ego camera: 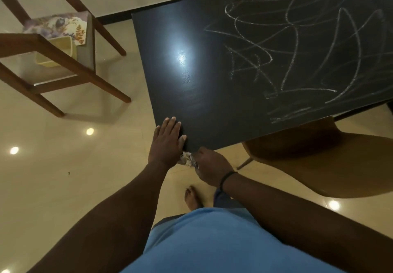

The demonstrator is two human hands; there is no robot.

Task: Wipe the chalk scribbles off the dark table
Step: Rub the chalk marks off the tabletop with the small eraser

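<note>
Right hand (209,166) below the near table corner, fingers clenched on a crumpled cloth (187,158). Left hand (168,141) flat on that corner, fingers straight. Dark table (191,94): chalk scribbles (297,49) cover its far right portion.

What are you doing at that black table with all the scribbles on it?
A person stands at the corner of the dark table. The left hand rests flat on the corner, and the right hand holds a crumpled cloth just below the edge. White chalk scribbles cover the far right part of the tabletop; the near part shows none.
</note>
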